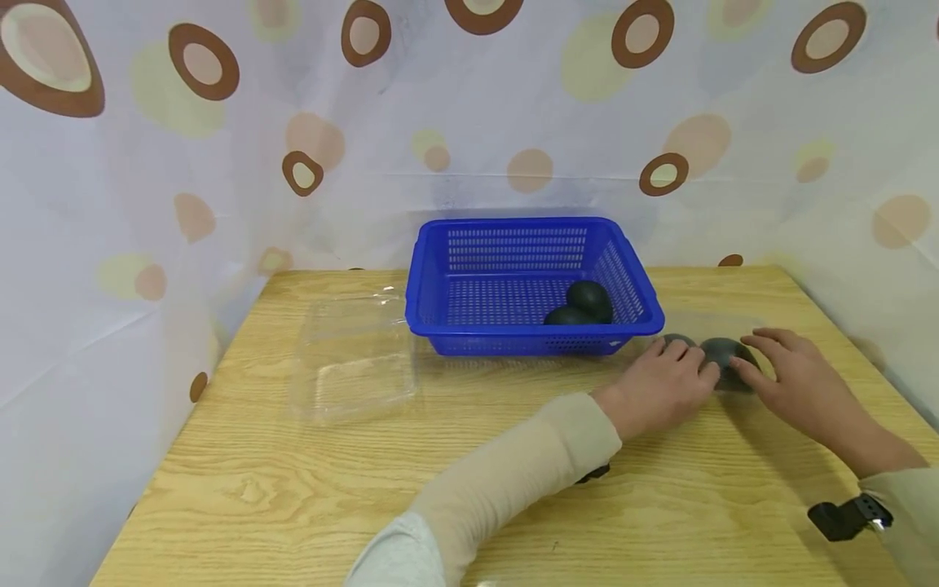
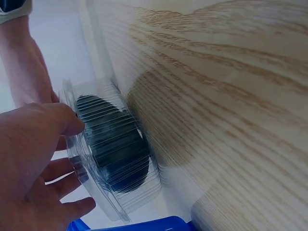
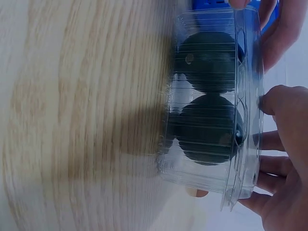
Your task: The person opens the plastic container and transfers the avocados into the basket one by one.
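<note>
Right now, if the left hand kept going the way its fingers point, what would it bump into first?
The left hand already touches the clear plastic box holding dark round fruit, so that box comes first. Beyond it waits the right hand, though depth is hard to judge.

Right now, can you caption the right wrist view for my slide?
Both hands steady a clear plastic clamshell holding two dark avocados on the wooden table.
</note>
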Available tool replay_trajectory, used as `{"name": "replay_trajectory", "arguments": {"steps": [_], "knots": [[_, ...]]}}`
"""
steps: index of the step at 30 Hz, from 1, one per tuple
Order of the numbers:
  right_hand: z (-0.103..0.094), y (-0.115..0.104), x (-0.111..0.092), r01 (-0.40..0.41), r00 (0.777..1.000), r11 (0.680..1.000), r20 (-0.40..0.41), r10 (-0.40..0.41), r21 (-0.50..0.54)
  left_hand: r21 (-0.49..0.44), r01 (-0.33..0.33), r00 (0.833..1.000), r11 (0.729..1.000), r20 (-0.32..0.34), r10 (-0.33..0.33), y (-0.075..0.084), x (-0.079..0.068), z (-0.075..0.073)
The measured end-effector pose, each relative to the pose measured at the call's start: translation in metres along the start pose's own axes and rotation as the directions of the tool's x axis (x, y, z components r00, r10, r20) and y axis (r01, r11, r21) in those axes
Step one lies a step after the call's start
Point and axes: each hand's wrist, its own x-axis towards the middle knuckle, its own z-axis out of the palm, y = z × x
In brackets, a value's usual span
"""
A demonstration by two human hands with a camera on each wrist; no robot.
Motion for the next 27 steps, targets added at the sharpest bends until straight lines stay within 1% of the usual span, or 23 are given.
{"name": "replay_trajectory", "arguments": {"steps": [2, 5, 8, 10, 13, 16, 23, 25, 27], "knots": [[0.001, -0.001, -0.002, 0.019, 0.999, 1.0, -0.026, -0.02, -0.016, 0.016, -0.01, 1.0, 1.0, -0.029, 0.01, 0.0, -0.002, 0.001], [0.001, -0.004, -0.004, 0.019, 0.999, 1.0, -0.032, -0.02, -0.019, 0.051, -0.022, 0.997, 0.998, -0.073, 0.026, 0.001, -0.007, 0.001], [0.0, -0.008, -0.006, 0.024, 0.999, 1.0, -0.048, -0.024, -0.017, 0.076, -0.034, 0.994, 0.997, -0.097, 0.041, 0.003, -0.011, 0.0], [-0.001, -0.01, -0.007, 0.034, 0.997, 0.999, -0.069, -0.034, -0.015, 0.09, -0.039, 0.993, 0.995, -0.104, 0.049, 0.005, -0.015, -0.001], [0.0, -0.012, -0.008, 0.051, 0.993, 0.999, -0.102, -0.052, -0.014, 0.102, -0.045, 0.989, 0.994, -0.136, 0.059, 0.007, -0.02, -0.001], [0.001, -0.014, -0.009, 0.063, 0.99, 0.998, -0.126, -0.065, -0.016, 0.117, -0.048, 0.982, 0.992, -0.177, 0.068, 0.009, -0.026, -0.001], [0.003, -0.019, -0.012, 0.072, 0.985, 0.997, -0.156, -0.071, 0.004, 0.147, -0.049, 0.955, 0.988, -0.284, 0.09, 0.011, -0.038, 0.0], [0.004, -0.02, -0.012, 0.079, 0.983, 0.997, -0.165, -0.077, 0.006, 0.152, -0.047, 0.95, 0.987, -0.299, 0.091, 0.011, -0.04, 0.0], [0.006, -0.021, -0.013, 0.103, 0.977, 0.995, -0.186, -0.101, 0.0, 0.156, -0.046, 0.947, 0.987, -0.307, 0.092, 0.011, -0.043, -0.001]]}}
